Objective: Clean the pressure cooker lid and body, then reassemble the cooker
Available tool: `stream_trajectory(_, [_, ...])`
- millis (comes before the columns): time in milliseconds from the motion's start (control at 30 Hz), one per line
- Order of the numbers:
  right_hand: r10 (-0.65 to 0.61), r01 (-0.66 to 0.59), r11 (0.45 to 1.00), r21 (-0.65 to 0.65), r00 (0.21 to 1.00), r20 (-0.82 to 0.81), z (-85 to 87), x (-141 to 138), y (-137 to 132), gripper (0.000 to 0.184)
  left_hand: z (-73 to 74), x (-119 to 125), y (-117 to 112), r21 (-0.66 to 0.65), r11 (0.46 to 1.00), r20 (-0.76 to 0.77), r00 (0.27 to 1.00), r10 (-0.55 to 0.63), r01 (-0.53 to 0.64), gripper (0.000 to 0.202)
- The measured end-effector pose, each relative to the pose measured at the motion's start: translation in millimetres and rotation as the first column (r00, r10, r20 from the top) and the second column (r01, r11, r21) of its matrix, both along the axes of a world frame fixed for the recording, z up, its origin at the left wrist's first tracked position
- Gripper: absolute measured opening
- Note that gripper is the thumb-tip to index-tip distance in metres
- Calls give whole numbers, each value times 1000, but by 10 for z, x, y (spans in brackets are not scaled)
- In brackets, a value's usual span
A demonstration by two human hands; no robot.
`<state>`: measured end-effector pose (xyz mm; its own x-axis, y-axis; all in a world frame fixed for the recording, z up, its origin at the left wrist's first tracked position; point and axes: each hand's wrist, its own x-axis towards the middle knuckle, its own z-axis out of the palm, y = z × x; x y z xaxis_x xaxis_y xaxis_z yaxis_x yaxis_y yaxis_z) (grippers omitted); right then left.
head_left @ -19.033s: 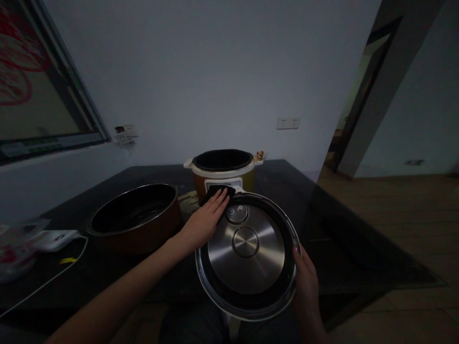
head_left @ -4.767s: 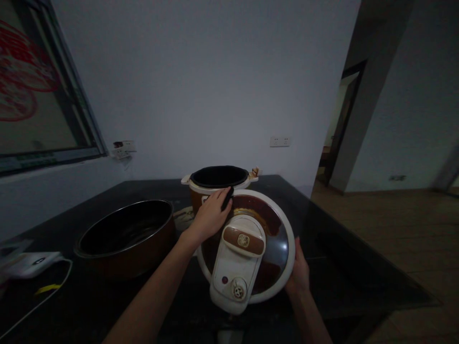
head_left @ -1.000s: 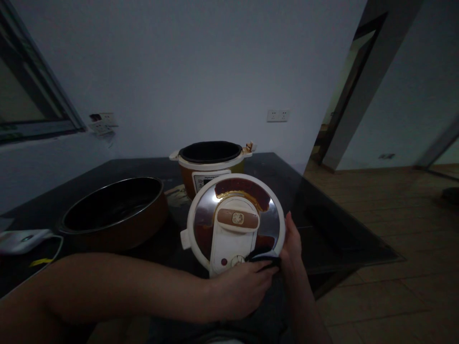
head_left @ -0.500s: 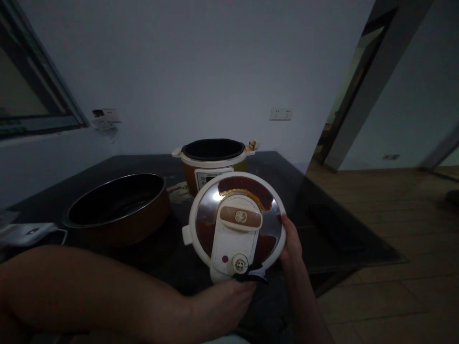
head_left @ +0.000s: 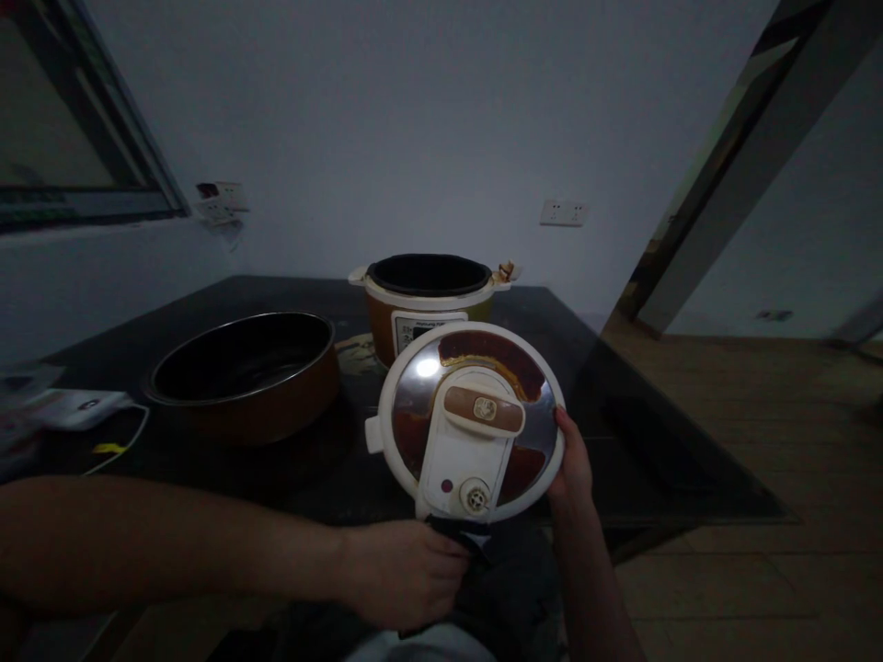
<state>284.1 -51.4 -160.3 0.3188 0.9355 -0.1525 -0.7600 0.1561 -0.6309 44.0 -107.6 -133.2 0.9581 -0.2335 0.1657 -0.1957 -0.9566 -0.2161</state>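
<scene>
A round pressure cooker lid (head_left: 475, 414) is tilted up at the table's near edge, its outer face with brown handle and steam valve towards me. My right hand (head_left: 571, 464) grips its right rim, the fingers mostly hidden behind. My left hand (head_left: 410, 572) is closed on a dark piece of cloth (head_left: 459, 533) at the lid's lower edge. Behind the lid stands the electric pressure cooker body (head_left: 386, 322), uncovered, with a dark interior. A wide brown pan (head_left: 276, 414) sits to the left.
The dark table (head_left: 586, 386) stands against a wall with a socket (head_left: 562, 213). A white power strip (head_left: 83, 409) with a cable lies at the left. A dark flat object (head_left: 655, 441) lies on the table's right side. Tiled floor (head_left: 759, 478) extends to the right.
My left hand and the cloth have moved down, from beside the steam valve to the lid's lower edge. My right hand keeps its hold on the rim. The whole view has shifted slightly.
</scene>
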Motion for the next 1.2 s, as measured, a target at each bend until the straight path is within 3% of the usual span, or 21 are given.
stream_trajectory(100, [0, 0, 1000, -12, 1000, -12, 18, 2, 0, 20, -13, -98, -2, -85, 996, -33, 999, -11, 9, 17])
stream_trajectory(167, [7, -7, 1000, -20, 1000, -20, 28, -1, -2, 21, 61, -146, -5, -95, 995, -24, 999, 25, -27, 19])
stream_trajectory(233, [17, -18, 1000, -16, 1000, -26, 33, -4, -4, 23, 205, -207, 0, -145, 982, 50, 990, 130, -121, 20])
stream_trajectory(300, [13, -14, 1000, -11, 999, -29, 35, -1, -3, 23, 371, -301, 4, -306, 914, 180, 926, 331, -267, 20])
stream_trajectory(333, [10, -11, 1000, -11, 1000, -28, 35, 2, -1, 22, 440, -357, -1, -428, 839, 263, 842, 472, -337, 21])
stream_trajectory(367, [8, -9, 1000, -10, 1000, -27, 36, 6, 0, 21, 487, -410, -15, -564, 734, 341, 703, 624, -378, 22])
stream_trajectory(433, [7, -7, 1000, -12, 1000, -29, 40, 14, 3, 19, 485, -476, -79, -797, 497, 409, 298, 862, -344, 26])
stream_trajectory(500, [6, -7, 1000, -21, 999, -41, 46, 17, 3, 16, 340, -442, -196, -911, 336, 359, -58, 932, -241, 29])
stream_trajectory(533, [5, -6, 1000, -24, 999, -47, 50, 16, 2, 15, 223, -383, -267, -930, 289, 322, -125, 938, -227, 29])
stream_trajectory(567, [6, -7, 1000, -23, 999, -46, 51, 14, 1, 15, 91, -302, -343, -935, 262, 297, -124, 947, -239, 33])
stream_trajectory(667, [-5, 5, 1000, 6, 1000, -20, 48, 4, 2, 17, -283, -10, -541, -940, 150, 163, -16, 986, -307, 54])
stream_trajectory(767, [-15, 15, 1000, 28, 1000, -4, 38, -2, 6, 17, -459, 202, -650, -932, 107, 76, 101, 992, -347, 64])
stream_trajectory(867, [-19, 19, 1000, 13, 1000, -15, 33, -2, 7, 16, -487, 296, -703, -919, 126, 92, 106, 990, -375, 66])
stream_trajectory(1033, [4, -5, 1000, -29, 999, -36, 24, 22, 7, 19, -555, 365, -776, -874, 244, 185, 176, 967, -421, 70])
stream_trajectory(1200, [44, -44, 999, -7, 999, -15, 8, 39, 17, 20, -578, 324, -701, -870, 252, 201, 162, 966, -424, 72])
